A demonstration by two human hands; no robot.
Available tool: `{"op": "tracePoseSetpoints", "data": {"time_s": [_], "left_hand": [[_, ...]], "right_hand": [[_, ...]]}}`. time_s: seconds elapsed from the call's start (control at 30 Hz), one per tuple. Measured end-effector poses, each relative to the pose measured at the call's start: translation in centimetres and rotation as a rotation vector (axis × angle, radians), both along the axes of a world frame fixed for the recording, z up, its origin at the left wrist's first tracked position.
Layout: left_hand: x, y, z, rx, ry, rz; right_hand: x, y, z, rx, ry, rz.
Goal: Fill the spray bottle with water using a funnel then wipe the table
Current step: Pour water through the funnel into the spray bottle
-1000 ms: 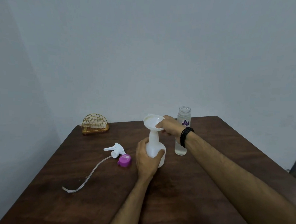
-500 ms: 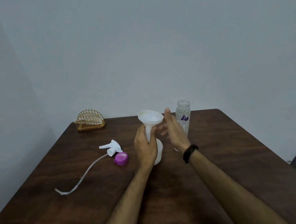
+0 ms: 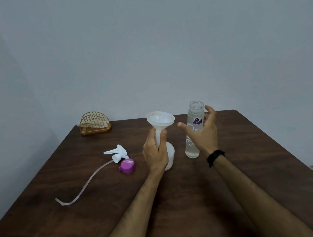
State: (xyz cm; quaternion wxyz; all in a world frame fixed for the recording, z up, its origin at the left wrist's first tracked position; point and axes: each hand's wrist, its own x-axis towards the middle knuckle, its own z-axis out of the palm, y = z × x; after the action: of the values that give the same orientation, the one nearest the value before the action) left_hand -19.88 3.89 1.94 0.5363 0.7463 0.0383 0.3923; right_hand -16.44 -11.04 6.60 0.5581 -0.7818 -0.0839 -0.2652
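The table (image 3: 192, 203) was dark brown wood with a visible grain and a dull sheen. At its centre stood a matt white plastic spray bottle (image 3: 170, 155) topped by a translucent white plastic funnel (image 3: 160, 119). At three o'clock was a clear, glossy water bottle (image 3: 194, 131). At nine o'clock lay a white plastic trigger head (image 3: 118, 151) and a glossy purple plastic cap (image 3: 127, 165). At eleven o'clock sat a gold wire holder (image 3: 95, 122).

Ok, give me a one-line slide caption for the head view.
Left hand grips the funnel seated in the spray bottle while the open right hand reaches for the uncapped water bottle.
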Motion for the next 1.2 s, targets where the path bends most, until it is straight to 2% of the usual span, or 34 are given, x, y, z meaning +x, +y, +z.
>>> {"op": "tracePoseSetpoints", "data": {"time_s": [0.17,0.33,0.67,0.9,1.2], "left_hand": [[0.0,-0.1,0.0,0.0,0.006,-0.011],[-0.1,0.0,0.0,-0.012,0.006,-0.027],[-0.3,0.1,0.2,-0.023,0.013,-0.063],[-0.3,0.1,0.1,-0.021,0.033,-0.06],[-0.3,0.1,0.2,-0.01,0.047,-0.054]], "right_hand": [[1.7,0.4,1.5,-0.091,-0.009,0.09],[1.2,1.1,1.4,-0.131,-0.056,0.144],[0.2,0.8,3.9,-0.339,-0.109,0.29],[0.5,0.3,5.6,-0.529,-0.08,0.277],[1.4,-0.2,7.8,-0.87,-0.086,0.255]]}}
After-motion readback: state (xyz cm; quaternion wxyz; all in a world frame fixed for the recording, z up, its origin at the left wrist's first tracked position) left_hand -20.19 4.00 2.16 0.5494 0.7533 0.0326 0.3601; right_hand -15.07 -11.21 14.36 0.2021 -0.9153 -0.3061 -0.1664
